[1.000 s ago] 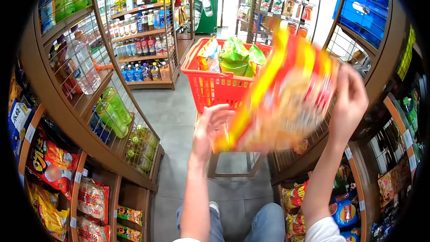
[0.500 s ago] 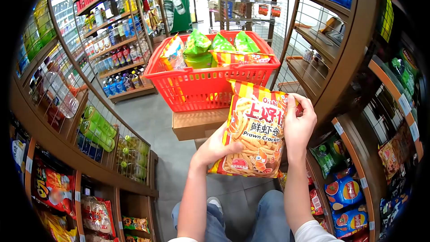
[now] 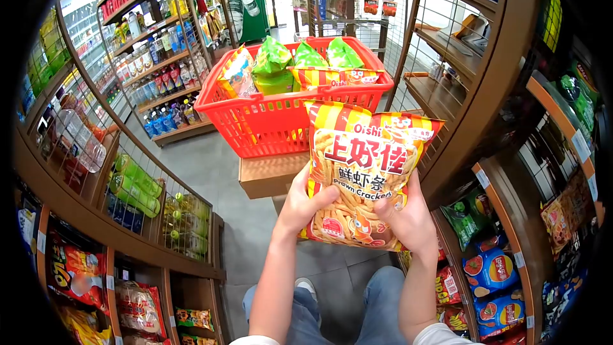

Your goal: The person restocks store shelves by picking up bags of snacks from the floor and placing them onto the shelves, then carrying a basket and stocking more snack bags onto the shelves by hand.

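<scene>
Brown racks flank the grip: the left rack (image 3: 128, 231) bears bottles, and the right rack (image 3: 488, 83) stands close beyond the right hand (image 3: 410, 218). Farther ahead and to the left of the grip is a drinks shelf (image 3: 185, 133). Directly ahead of the grip, the red basket (image 3: 274, 124) rests on a carton (image 3: 271, 176), which lies just beyond the left hand (image 3: 301, 206). The prawn cracker bag (image 3: 357, 166) is between the two hands, its printed face toward the camera; whether it touches the basket cannot be told. Both hands are closed on the bag, with the thumbs (image 3: 325, 198) across its front. Low to the right of the grip lie blue packs (image 3: 491, 271). Beyond the grip, the basket holds green packs (image 3: 273, 67) and a striped pack (image 3: 335, 78).
</scene>
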The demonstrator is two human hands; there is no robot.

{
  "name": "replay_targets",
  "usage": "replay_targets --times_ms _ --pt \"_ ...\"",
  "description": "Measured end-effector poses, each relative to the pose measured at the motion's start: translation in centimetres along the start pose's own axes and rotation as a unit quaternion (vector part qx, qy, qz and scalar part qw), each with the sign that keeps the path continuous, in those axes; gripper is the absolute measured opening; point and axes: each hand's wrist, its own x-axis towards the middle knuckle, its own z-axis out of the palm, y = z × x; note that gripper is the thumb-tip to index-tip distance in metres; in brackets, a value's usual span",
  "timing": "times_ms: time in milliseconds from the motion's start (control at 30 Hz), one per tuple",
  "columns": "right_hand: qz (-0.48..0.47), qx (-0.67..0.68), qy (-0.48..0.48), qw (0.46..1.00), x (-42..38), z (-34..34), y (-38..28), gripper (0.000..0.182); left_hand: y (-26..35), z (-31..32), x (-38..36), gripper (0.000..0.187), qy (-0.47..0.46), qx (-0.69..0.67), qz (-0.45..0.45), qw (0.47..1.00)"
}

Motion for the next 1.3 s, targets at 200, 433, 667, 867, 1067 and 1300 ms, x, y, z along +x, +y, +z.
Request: replay_targets --times_ms 200,433,667,867,1067,1300 --pt "0.03 0.042 0.054 0.997 1.1 1.2 -0.1 0.056 0.8 -0.4 0.2 0.061 -0.007 0.019 -0.013 1.0" --pt "0.015 0.021 0.094 0.995 1.0 1.5 1.2 0.054 0.2 -0.2 0.3 0.068 -0.004 0.066 0.01 0.998" --pt "0.007 0.035 0.11 0.993 0.7 2.1 1.3 0.05 0.1 0.0 0.6 0.063 -0.001 0.056 0.011 0.998" --pt "0.042 0.032 0.098 0.994 0.5 1.8 1.6 0.055 0.0 0.1 0.6 0.06 0.0 0.053 0.011 0.999" --pt "0.019 0.057 0.099 0.993 0.1 2.1 1.7 0.055 0.1 0.1 0.6 0.059 0.007 0.067 0.014 0.998" --pt "0.02 0.03 0.114 0.993 -0.2 2.2 2.0 0.056 0.2 0.1 0.5 0.059 -0.005 0.064 0.016 0.998"
